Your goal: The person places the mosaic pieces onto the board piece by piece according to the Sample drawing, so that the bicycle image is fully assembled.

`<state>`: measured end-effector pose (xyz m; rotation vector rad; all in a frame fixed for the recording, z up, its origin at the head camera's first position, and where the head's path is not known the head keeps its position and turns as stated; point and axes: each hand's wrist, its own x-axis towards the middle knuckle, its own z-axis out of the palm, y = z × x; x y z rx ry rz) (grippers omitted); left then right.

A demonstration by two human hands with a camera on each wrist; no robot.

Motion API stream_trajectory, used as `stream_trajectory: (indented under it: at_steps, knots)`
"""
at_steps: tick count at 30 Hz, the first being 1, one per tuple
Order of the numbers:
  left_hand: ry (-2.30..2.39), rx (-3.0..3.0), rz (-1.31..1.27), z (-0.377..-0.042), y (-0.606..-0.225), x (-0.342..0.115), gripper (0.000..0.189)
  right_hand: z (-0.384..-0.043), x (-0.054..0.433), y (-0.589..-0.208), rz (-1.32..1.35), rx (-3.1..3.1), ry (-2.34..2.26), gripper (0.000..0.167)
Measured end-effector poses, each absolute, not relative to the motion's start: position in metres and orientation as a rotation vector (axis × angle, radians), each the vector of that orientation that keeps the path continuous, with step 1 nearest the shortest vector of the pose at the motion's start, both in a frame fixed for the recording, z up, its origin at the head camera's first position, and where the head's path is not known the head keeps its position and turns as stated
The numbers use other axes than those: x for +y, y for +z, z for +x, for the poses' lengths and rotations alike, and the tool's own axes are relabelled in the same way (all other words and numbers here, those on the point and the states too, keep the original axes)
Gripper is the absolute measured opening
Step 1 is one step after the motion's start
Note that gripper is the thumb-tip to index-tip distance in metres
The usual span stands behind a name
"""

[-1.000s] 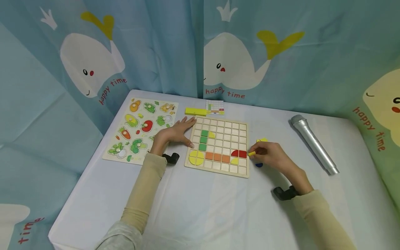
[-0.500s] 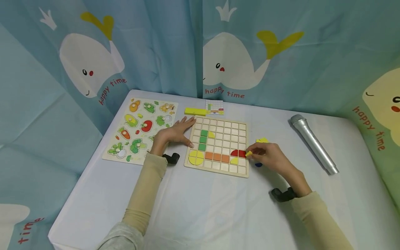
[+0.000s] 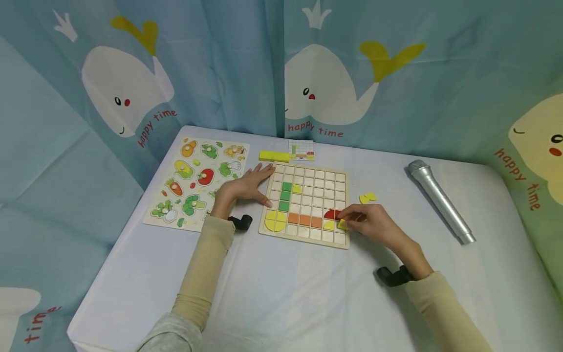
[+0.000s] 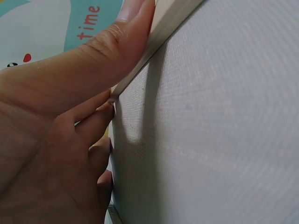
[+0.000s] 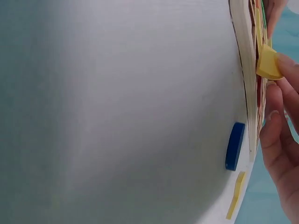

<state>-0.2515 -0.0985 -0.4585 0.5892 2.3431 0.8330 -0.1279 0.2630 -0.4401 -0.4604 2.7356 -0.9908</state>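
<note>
A wooden grid board (image 3: 303,239) lies on the white table. It holds several green squares (image 3: 285,195), orange squares (image 3: 305,220), yellow quarter-circles (image 3: 275,221) and red pieces (image 3: 329,214). My left hand (image 3: 248,188) rests at the board's left edge with its fingers spread; in the left wrist view, its thumb (image 4: 117,51) lies along the board's side. With thumb and fingertips, my right hand (image 3: 374,220) pinches a small yellow piece (image 5: 268,63) with a curved side, over the right-hand columns just below the red pieces. My right fingers partly cover the red there.
Right of the board lie loose yellow pieces (image 3: 364,199) and a blue curved piece (image 5: 234,146), the latter hidden in the head view. A yellow block (image 3: 274,156) and a pattern card (image 3: 301,149) sit behind, a vegetable puzzle (image 3: 222,193) left, a silver microphone (image 3: 441,201) right.
My right hand has moved left and slightly down with the yellow piece, from the board's right edge to over its cells. The left hand has stayed in place.
</note>
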Motion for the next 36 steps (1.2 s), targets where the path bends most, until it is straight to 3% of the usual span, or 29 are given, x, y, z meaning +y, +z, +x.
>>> stream_trajectory:
  at_steps: [8, 21, 36]
  knots:
    - [0.836, 2.344, 0.573, -0.250, -0.456, -0.098, 0.116, -0.127, 0.257, -0.441, -0.446, 2.706, -1.006, 0.008]
    - [0.817, 2.355, 0.572, -0.251, -0.456, -0.098, 0.117, -0.126, 0.256, -0.444, -0.521, 2.769, -0.978, 0.014]
    - [0.788, 2.357, 0.616, -0.253, -0.457, -0.099, 0.116, -0.127, 0.273, -0.437, -0.427, 2.866, -0.993, 0.014]
